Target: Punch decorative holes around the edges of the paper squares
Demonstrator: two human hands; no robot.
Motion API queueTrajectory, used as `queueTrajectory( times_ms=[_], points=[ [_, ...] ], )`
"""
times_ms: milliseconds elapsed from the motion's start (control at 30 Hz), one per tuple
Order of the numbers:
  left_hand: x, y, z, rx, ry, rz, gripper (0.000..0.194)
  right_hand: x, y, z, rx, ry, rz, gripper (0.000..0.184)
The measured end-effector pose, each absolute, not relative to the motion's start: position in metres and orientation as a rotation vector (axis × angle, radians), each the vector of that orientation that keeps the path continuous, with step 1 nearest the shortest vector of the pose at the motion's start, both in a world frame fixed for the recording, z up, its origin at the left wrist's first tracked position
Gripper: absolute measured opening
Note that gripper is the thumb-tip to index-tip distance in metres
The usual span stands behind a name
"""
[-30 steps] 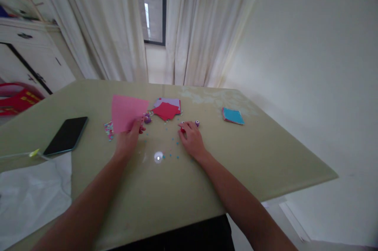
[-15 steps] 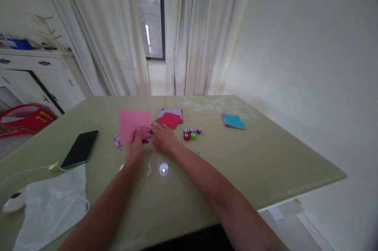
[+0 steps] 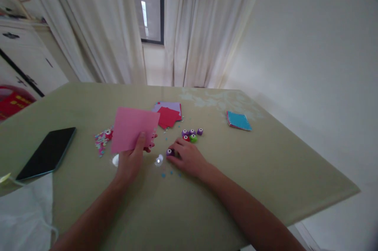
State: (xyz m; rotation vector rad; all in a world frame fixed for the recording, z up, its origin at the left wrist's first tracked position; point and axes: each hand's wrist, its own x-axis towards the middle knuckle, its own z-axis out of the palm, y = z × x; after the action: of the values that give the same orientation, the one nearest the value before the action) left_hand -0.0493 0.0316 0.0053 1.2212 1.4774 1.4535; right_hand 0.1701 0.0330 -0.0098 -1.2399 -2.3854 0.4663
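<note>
Beige curtains point(image 3: 97, 23) hang across the back, either side of a narrow window point(image 3: 149, 3), and a pale wall point(image 3: 310, 66) rises on the right. In front spreads the greenish bench point(image 3: 159, 211). A white cabinet point(image 3: 26, 46) stands at far left, with part of a red bag point(image 3: 14, 103) below it.

On the bench's left side lies a white mask point(image 3: 26, 211), cut by the picture's edge; just beyond it is a dark-screened phone point(image 3: 47, 152). Left of centre, a pink sheet point(image 3: 130, 129) is held up, tilted, above the bench. The left hand point(image 3: 132, 160) grips it near its lower right corner, thumb on the near face, other fingers behind; small notches or holes run along that right edge. The right hand point(image 3: 187, 155) is near the bench, thumb and fingers closed round a purple piece point(image 3: 170, 152) with a white eye-like disc; whether this touches the bench I cannot tell.

Well to the right lies a blue-topped stack point(image 3: 239, 120). Farther back, at centre, a red sheet point(image 3: 169, 117) overlaps a lilac sheet point(image 3: 169, 105). Just beyond the right hand sits a cluster of similar purple, red and green pieces point(image 3: 193, 138). A red piece point(image 3: 108, 134) rests at the confetti pile point(image 3: 100, 143) beside the pink sheet. Tiny blue bits point(image 3: 171, 172) lie nearest the person.
</note>
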Motion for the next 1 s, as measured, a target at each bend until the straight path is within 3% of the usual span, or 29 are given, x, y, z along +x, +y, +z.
queueTrajectory(
  times_ms=[133,333,767,1000],
  points=[
    [-0.042,0.021,0.008,1.267,1.539,1.316,0.05,0.17,0.042,-0.015,-1.136,-2.165,0.673,0.018],
    [-0.037,0.015,0.004,1.396,1.632,1.157,0.042,0.167,0.038,-0.017,-1.086,-1.568,1.045,0.028],
    [-0.038,0.009,-0.004,1.498,1.671,1.018,0.041,0.165,0.035,-0.016,-1.005,-1.373,1.178,0.042],
    [-0.044,0.01,-0.018,1.374,1.652,1.033,0.04,0.166,0.037,-0.014,-1.003,-1.411,1.169,0.038]
  ],
)
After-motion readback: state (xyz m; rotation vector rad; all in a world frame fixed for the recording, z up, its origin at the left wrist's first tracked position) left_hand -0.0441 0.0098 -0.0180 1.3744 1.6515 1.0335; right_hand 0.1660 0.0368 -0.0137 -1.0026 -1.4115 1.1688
